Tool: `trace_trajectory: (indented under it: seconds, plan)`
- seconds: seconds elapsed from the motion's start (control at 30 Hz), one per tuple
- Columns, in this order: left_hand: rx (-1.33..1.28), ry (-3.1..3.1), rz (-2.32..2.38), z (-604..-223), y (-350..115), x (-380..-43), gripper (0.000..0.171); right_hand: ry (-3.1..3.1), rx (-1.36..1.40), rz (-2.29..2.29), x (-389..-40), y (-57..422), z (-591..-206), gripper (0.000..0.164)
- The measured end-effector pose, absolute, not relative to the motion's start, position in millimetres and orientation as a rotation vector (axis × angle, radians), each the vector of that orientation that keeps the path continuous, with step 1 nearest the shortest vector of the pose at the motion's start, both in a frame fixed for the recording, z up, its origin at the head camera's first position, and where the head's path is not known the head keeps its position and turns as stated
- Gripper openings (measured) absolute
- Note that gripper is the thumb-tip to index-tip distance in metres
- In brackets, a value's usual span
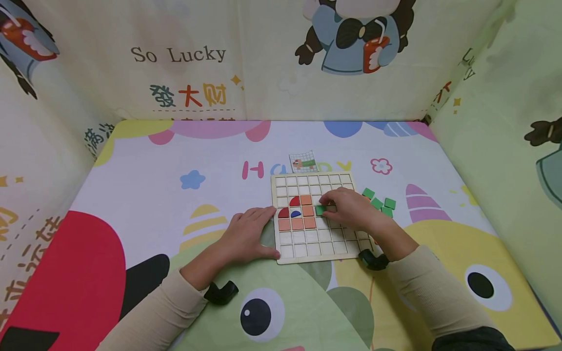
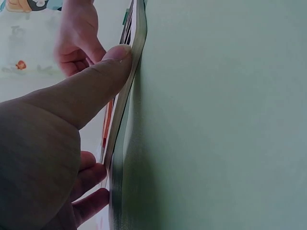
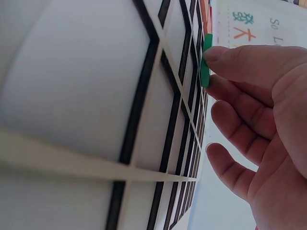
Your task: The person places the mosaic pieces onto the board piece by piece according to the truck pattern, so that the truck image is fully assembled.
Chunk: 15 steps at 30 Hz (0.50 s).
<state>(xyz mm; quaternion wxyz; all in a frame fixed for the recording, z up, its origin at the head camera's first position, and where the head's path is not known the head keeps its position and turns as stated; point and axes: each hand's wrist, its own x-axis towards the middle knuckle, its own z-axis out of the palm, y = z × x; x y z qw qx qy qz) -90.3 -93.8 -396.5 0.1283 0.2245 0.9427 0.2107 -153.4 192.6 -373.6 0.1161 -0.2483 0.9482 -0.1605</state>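
A wooden grid board (image 1: 312,250) lies on the table between the hands. Several orange square tiles (image 1: 309,222), red curved pieces (image 1: 283,212) and a blue-and-white piece (image 1: 295,213) sit in its left-hand cells. With thumb and index finger my right hand (image 1: 351,209) pinches a green square tile (image 3: 206,60) over the grid, just right of the orange tiles; its other fingers are loosely bent. Along the board's left edge, my left hand (image 1: 246,236) touches the frame with extended fingers, its thumb (image 2: 108,67) against the near corner.
Several loose green tiles (image 1: 387,211) lie right of the board. Behind it is a small card (image 1: 304,162) with a gridded animal picture. Some orange bits show partly behind the right hand and forearm. Printed cloth walls (image 1: 263,87) stand at the back and sides of the table.
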Motion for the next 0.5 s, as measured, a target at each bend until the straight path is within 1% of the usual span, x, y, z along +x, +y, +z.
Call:
trace_trajectory:
  seconds: [0.5]
  plan:
    - [0.663, 2.748, 0.618, -398.0, -94.8, -90.1, 0.106, 2.757, -0.750, -0.479, -154.5, 190.4, -374.7, 0.024]
